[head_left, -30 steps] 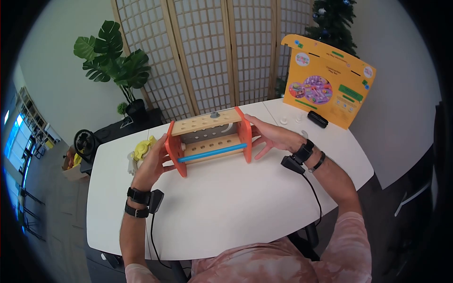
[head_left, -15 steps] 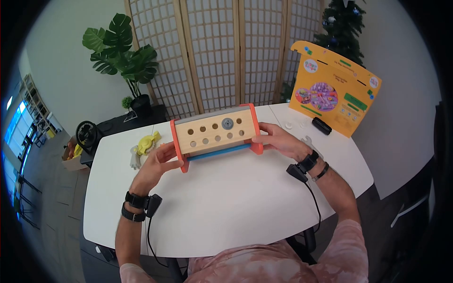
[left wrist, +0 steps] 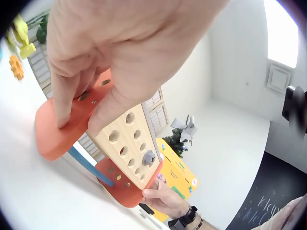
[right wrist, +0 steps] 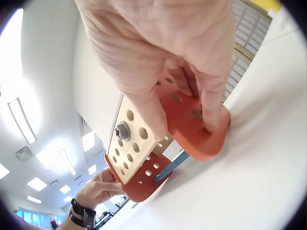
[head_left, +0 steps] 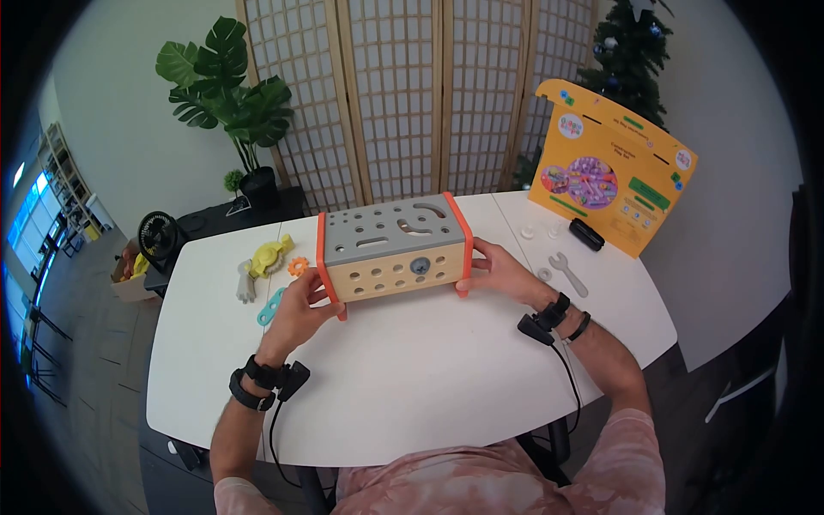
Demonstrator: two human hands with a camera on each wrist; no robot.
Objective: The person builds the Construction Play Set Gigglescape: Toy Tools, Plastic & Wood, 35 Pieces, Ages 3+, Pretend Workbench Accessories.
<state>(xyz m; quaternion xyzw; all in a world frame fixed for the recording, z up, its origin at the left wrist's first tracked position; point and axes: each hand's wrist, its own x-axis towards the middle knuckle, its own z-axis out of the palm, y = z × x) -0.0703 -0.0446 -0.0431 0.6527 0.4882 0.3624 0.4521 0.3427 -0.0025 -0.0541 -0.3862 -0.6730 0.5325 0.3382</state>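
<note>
A toy workbench with a grey slotted top (head_left: 390, 229), a pale wooden front panel (head_left: 397, 273) and orange-red end pieces stands upright between the hands. The left hand (head_left: 298, 318) grips its left end piece (left wrist: 57, 127), thumb on the front side and fingers on the outside. The right hand (head_left: 506, 276) holds the right end piece (right wrist: 192, 124) in the same way. A grey screw head (right wrist: 123, 131) sits in one hole of the front panel. Low between the ends runs a blue rod (left wrist: 85, 165).
Left of the workbench lie a yellow toy (head_left: 269, 257), a grey-white piece (head_left: 246, 283), an orange gear (head_left: 299, 267) and a teal strip (head_left: 271, 307). On the right are a grey wrench (head_left: 568, 275), small white pieces, a black case (head_left: 586, 234) and a yellow box (head_left: 611, 168).
The workbench has turned in the hands, from its open underside showing to its grey top facing up, and come lower. Both hands still hold its ends.
</note>
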